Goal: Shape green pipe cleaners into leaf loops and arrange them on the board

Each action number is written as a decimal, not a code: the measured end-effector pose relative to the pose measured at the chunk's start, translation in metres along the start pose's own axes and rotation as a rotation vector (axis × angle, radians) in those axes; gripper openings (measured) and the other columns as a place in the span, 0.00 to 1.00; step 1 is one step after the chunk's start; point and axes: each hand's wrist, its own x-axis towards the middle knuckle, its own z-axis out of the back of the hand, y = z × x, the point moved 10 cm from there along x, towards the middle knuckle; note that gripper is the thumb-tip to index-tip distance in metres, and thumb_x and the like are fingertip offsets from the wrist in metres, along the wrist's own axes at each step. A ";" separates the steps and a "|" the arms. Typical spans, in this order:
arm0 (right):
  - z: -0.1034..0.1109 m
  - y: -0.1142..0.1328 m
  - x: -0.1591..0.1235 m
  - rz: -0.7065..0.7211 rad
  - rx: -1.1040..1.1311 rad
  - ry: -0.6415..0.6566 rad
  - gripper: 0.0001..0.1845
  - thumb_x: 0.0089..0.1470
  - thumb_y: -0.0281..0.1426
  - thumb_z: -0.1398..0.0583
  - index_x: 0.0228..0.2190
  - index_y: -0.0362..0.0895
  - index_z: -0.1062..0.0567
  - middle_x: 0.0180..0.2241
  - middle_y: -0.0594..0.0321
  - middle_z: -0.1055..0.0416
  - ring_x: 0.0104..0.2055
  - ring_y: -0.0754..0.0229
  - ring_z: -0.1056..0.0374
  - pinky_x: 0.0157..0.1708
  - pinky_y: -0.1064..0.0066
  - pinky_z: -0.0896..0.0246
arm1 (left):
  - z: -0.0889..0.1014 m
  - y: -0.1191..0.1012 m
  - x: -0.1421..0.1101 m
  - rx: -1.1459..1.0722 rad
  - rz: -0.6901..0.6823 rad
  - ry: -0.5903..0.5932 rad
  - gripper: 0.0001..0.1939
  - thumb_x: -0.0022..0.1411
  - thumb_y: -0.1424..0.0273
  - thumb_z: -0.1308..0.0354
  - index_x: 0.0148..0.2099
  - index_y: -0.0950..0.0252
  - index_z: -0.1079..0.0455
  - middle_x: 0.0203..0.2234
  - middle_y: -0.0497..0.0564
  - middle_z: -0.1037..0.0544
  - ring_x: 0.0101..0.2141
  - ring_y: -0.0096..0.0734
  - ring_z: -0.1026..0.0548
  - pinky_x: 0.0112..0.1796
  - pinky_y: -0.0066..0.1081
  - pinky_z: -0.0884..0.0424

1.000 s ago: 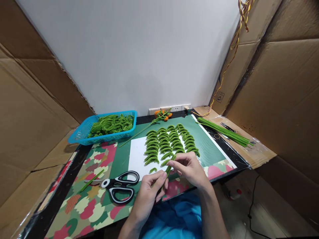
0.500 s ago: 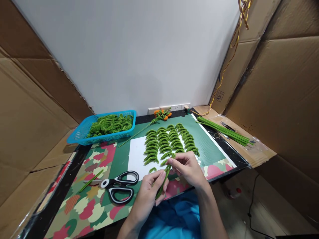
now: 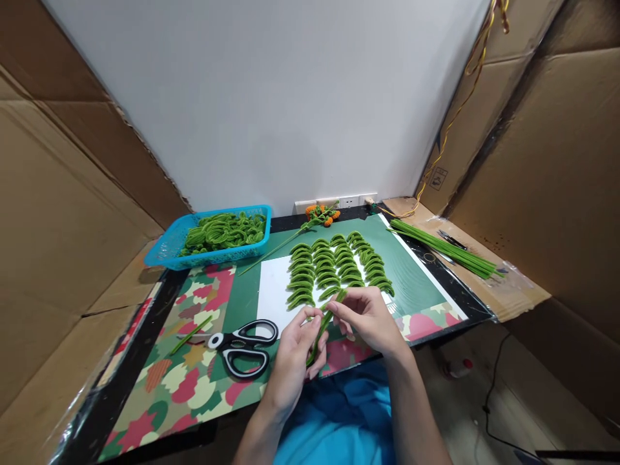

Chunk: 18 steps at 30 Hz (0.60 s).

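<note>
Left hand (image 3: 290, 352) and right hand (image 3: 372, 321) are pinching green strip (image 3: 323, 330) between fingers; curved pieces (image 3: 300, 277) are lying at twelve o'clock, straight stems (image 3: 443, 247) at two.

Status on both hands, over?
Left hand, right hand: both pinching fuzzy green piece. Scissors left of them, untouched. Curved green pieces just beyond.

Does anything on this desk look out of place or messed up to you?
One small thing: a short green pipe cleaner lies askew across the blades of the scissors, apart from the tidy rows of curved green pieces. Nothing looks spilled or damaged.
</note>
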 end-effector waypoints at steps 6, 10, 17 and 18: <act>0.002 0.001 0.000 0.019 -0.031 -0.035 0.19 0.60 0.46 0.30 0.30 0.42 0.20 0.20 0.67 0.28 0.18 0.66 0.35 0.19 0.75 0.41 | -0.001 -0.002 0.002 0.020 -0.042 0.014 0.19 0.70 0.53 0.37 0.41 0.62 0.37 0.24 0.39 0.31 0.13 0.12 0.43 0.16 0.17 0.52; 0.004 0.007 -0.001 0.049 -0.013 -0.071 0.19 0.62 0.45 0.32 0.29 0.42 0.20 0.20 0.67 0.28 0.19 0.65 0.34 0.20 0.75 0.38 | -0.002 -0.003 0.001 0.007 -0.038 0.006 0.21 0.70 0.53 0.36 0.37 0.63 0.38 0.23 0.40 0.32 0.14 0.11 0.44 0.17 0.17 0.53; 0.009 0.017 -0.005 0.114 0.065 -0.126 0.16 0.61 0.43 0.31 0.30 0.42 0.18 0.22 0.65 0.25 0.21 0.63 0.30 0.22 0.72 0.30 | 0.005 -0.001 -0.004 -0.252 0.068 -0.035 0.20 0.71 0.53 0.38 0.53 0.62 0.32 0.25 0.43 0.30 0.16 0.14 0.43 0.19 0.19 0.52; 0.008 0.017 -0.006 0.118 0.070 -0.117 0.16 0.61 0.42 0.31 0.31 0.43 0.18 0.23 0.64 0.25 0.21 0.62 0.29 0.23 0.72 0.29 | 0.005 -0.001 -0.005 -0.286 0.083 -0.025 0.20 0.71 0.53 0.38 0.53 0.62 0.32 0.25 0.44 0.29 0.16 0.14 0.43 0.19 0.19 0.52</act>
